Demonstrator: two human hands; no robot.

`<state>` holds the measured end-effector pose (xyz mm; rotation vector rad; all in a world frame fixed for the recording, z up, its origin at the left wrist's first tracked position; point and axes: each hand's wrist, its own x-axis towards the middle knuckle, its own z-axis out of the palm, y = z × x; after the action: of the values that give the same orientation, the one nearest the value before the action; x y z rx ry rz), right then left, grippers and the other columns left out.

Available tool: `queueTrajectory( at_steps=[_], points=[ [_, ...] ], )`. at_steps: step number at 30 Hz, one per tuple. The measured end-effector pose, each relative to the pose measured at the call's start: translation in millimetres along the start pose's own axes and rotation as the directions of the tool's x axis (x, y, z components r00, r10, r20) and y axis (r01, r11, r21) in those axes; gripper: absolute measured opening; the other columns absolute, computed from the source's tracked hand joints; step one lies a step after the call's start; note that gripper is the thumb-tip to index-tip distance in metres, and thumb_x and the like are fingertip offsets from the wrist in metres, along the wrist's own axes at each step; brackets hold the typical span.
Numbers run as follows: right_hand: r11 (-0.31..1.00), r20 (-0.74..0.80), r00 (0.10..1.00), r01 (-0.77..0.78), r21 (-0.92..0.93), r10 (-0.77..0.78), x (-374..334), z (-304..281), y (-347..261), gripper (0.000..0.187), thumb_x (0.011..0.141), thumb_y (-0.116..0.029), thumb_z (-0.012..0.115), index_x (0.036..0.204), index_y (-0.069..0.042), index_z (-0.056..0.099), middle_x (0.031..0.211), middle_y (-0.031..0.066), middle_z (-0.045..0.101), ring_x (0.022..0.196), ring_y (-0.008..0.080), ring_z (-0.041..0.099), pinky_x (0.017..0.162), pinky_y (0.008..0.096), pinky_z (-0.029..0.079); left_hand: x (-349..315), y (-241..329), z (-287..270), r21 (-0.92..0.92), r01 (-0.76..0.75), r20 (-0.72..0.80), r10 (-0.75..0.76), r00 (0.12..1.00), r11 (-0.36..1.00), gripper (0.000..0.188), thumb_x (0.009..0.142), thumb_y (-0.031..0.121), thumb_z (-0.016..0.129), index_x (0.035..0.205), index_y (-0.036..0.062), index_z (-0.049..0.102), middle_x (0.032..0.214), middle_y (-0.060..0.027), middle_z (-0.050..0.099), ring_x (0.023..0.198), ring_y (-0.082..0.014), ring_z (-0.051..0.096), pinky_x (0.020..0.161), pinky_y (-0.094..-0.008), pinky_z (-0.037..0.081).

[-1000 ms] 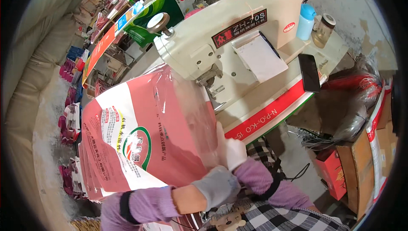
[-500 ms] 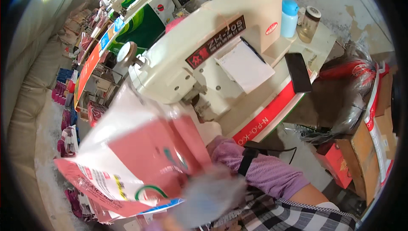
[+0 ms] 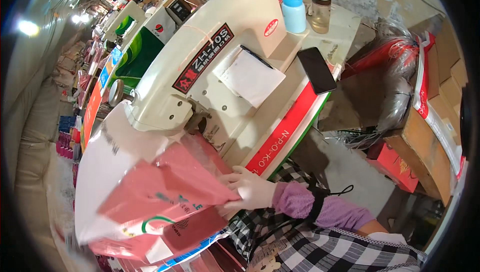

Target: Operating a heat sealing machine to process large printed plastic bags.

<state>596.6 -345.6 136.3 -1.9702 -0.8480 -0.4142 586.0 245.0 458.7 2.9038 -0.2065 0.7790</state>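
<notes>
My right hand (image 3: 252, 189), in a white glove, has its fingers closed on the right edge of a pink and white plastic bag (image 3: 160, 192). The bag is creased and spreads across the lower left. Its upper part lies by the head of a cream industrial sewing machine (image 3: 215, 37); the needle area is hidden from me. A purple sleeve cover (image 3: 305, 202) with a black strap wraps my right forearm. I cannot see my left hand; the area by the bag's lower left edge is blurred.
On the machine bed lie a white notepad (image 3: 255, 77) with a pen and a black phone (image 3: 317, 70). A blue bottle (image 3: 293, 12) and a jar of pale liquid (image 3: 321, 12) stand behind. Cardboard boxes (image 3: 425, 152) and plastic strands (image 3: 397, 82) are at right.
The view has shifted, so the machine sits further left. My right hand has come into view at the bag's edge. The bag has swung and folded; a grey blur in front of it is gone.
</notes>
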Motion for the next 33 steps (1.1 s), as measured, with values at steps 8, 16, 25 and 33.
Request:
queueTrajectory(
  at_steps=[8, 16, 25, 33],
  points=[
    [0.817, 0.186, 0.935, -0.354, 0.456, 0.302, -13.1, 17.0, 46.5, 0.030, 0.073, 0.001, 0.062, 0.101, -0.005, 0.070, 0.101, 0.0129, 0.070, 0.096, 0.0279, 0.067, 0.086, 0.0357, 0.053, -230.6, 204.4, 26.7, 0.202, 0.240, 0.077, -0.260, 0.963, 0.950, 0.038, 0.087, 0.008, 0.058, 0.125, 0.0109, 0.062, 0.103, -0.0135, 0.065, 0.080, -0.0250, 0.059, 0.089, -0.0375, 0.050],
    [0.863, 0.335, 0.889, -0.413, 0.292, 0.312, -21.6, 57.9, -7.8, 0.037, 0.092, -0.046, 0.055, 0.113, -0.018, 0.070, 0.097, 0.0149, 0.066, 0.097, 0.0312, 0.064, 0.086, 0.0388, 0.051, -211.1, 84.7, 181.8, 0.378, 0.111, 0.477, -0.296, 0.828, 0.919, 0.036, 0.085, 0.015, 0.058, 0.120, 0.0080, 0.065, 0.086, -0.0102, 0.070, 0.072, -0.0275, 0.065, 0.064, -0.0406, 0.050],
    [0.876, 0.497, 0.867, -0.219, 0.429, -0.027, 101.0, 118.7, -97.7, 0.031, 0.090, -0.032, 0.057, 0.077, -0.005, 0.066, 0.077, 0.0184, 0.064, 0.072, 0.0358, 0.063, 0.066, 0.0442, 0.050, -285.7, -100.3, 133.5, -0.164, 0.959, -0.160, -0.966, 0.204, 0.230, 0.045, 0.093, 0.023, 0.051, 0.138, 0.0174, 0.050, 0.118, -0.0127, 0.061, 0.094, -0.0264, 0.062, 0.080, -0.0432, 0.049],
    [0.993, 0.142, 0.986, -0.078, -0.089, 0.090, 148.7, 167.0, -63.0, 0.078, 0.072, -0.029, 0.077, 0.138, -0.006, 0.043, 0.145, 0.0190, 0.036, 0.131, 0.0387, 0.035, 0.110, 0.0478, 0.031, -492.2, 129.1, 103.1, -0.821, 0.550, 0.293, -0.940, 0.174, -0.154, 0.048, 0.097, 0.011, 0.052, 0.142, 0.0000, 0.039, 0.135, -0.0111, 0.052, 0.119, -0.0203, 0.052, 0.104, -0.0365, 0.042]
  ],
)
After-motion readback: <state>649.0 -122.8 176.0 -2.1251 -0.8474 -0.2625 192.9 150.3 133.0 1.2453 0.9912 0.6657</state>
